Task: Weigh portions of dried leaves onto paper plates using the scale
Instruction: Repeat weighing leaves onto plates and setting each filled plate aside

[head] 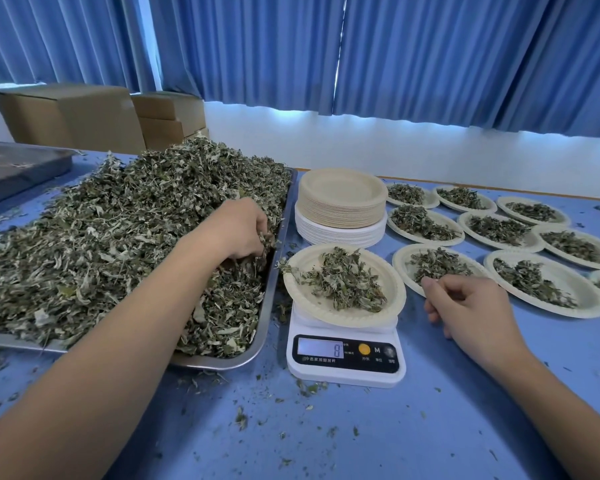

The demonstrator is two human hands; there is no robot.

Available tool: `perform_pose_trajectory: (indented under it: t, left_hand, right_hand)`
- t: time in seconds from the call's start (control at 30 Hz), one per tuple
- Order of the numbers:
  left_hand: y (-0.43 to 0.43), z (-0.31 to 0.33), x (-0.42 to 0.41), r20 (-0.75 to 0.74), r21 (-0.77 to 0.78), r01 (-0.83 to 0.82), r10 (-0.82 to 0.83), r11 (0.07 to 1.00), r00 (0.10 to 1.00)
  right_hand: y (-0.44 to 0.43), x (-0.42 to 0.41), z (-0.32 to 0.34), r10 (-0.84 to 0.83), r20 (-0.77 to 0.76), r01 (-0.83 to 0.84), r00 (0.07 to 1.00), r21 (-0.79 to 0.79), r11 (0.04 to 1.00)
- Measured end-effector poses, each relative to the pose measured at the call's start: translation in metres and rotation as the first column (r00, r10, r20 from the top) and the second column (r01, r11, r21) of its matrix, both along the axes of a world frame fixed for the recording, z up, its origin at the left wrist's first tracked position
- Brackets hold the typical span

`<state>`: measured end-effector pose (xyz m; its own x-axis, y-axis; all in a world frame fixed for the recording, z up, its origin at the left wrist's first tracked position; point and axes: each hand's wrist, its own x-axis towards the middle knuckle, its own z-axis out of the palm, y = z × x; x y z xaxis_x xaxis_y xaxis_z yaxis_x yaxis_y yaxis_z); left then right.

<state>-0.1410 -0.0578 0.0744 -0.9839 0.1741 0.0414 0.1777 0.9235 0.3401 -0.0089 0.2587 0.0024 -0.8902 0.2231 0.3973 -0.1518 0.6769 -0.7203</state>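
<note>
A steel tray (269, 299) on the left holds a big heap of dried leaves (118, 216). My left hand (238, 228) is down in the heap near the tray's right edge, fingers closed around a pinch of leaves. A white scale (343, 355) stands right of the tray, its display reading 8. On it rests a paper plate (388, 285) carrying a small pile of leaves. My right hand (465, 306) hovers just right of the scale, fingers loosely curled, nothing seen in it.
A stack of unused paper plates (342, 209) stands behind the scale. Several filled plates (548, 285) cover the table at right. A second dark tray (14, 164) lies far left, cardboard boxes (84, 112) behind. Leaf crumbs dot the blue tabletop.
</note>
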Motion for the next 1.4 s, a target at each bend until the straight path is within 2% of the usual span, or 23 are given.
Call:
perform_pose_trajectory:
  t: [0.1, 0.23, 0.33, 0.4, 0.53, 0.67, 0.77, 0.83, 0.9, 1.0, 1.07, 1.17, 1.3, 1.4]
  left_hand:
    - [-0.004, 0.012, 0.004, -0.057, 0.179, 0.012, -0.002, 0.984, 0.998]
    - [0.006, 0.023, 0.017, -0.03, 0.465, 0.096, -0.092, 0.88, 0.995]
    - [0.021, 0.023, 0.025, 0.069, 0.571, 0.152, -0.231, 0.807, 0.97]
    - [0.028, 0.02, 0.028, 0.074, 0.584, 0.179, -0.271, 0.791, 0.96]
    - [0.029, 0.019, 0.027, 0.058, 0.552, 0.189, -0.264, 0.812, 0.963]
    - [0.006, 0.03, 0.017, 0.088, 0.536, 0.119, -0.195, 0.836, 0.977]
    - [-0.019, 0.034, 0.006, 0.021, 0.306, 0.026, -0.034, 0.952, 0.999]
    - [-0.031, 0.032, 0.004, 0.074, 0.1, -0.037, 0.03, 0.994, 0.997]
    - [-0.029, 0.03, 0.005, 0.124, -0.016, -0.022, 0.024, 1.0, 0.992]
    - [-0.002, 0.029, 0.01, -0.036, 0.125, 0.104, -0.1, 0.987, 0.994]
    - [0.021, 0.023, 0.014, -0.103, 0.097, 0.19, -0.18, 0.977, 0.978]
    - [0.047, 0.008, 0.017, -0.031, -0.036, 0.261, -0.262, 0.965, 0.964]
    - [0.053, -0.003, 0.015, 0.018, -0.043, 0.288, -0.288, 0.957, 0.958]
    - [0.052, -0.004, 0.016, 0.008, 0.014, 0.277, -0.278, 0.961, 0.961]
  right_hand:
    - [0.0, 0.0, 0.001, 0.001, -0.005, -0.001, 1.0, -0.007, 1.0]
    - [-0.001, 0.0, 0.0, 0.004, 0.004, -0.004, 1.0, 0.002, 1.0]
    - [-0.003, 0.001, 0.001, 0.007, 0.017, -0.007, 1.0, -0.003, 1.0]
    - [-0.003, 0.002, 0.003, 0.005, 0.02, -0.005, 1.0, -0.019, 1.0]
    - [-0.003, 0.004, 0.005, 0.006, 0.018, -0.006, 1.0, -0.029, 1.0]
    - [-0.004, 0.005, 0.005, 0.018, 0.014, -0.017, 1.0, -0.033, 0.999]
    - [-0.005, 0.003, 0.005, 0.036, 0.035, -0.032, 0.999, -0.111, 0.993]
    - [-0.008, -0.001, 0.005, 0.059, 0.079, -0.042, 0.995, -0.2, 0.979]
    - [-0.013, -0.006, 0.005, 0.078, 0.116, -0.045, 0.99, -0.262, 0.964]
    - [-0.021, -0.013, 0.007, 0.09, 0.137, -0.041, 0.986, -0.325, 0.945]
    - [-0.025, -0.017, 0.01, 0.088, 0.151, -0.031, 0.985, -0.344, 0.938]
    - [-0.027, -0.021, 0.014, 0.091, 0.206, -0.011, 0.974, -0.361, 0.933]
    - [-0.028, -0.024, 0.019, 0.092, 0.269, 0.01, 0.959, -0.356, 0.934]
    - [-0.025, -0.026, 0.027, 0.06, 0.265, 0.03, 0.962, -0.323, 0.946]
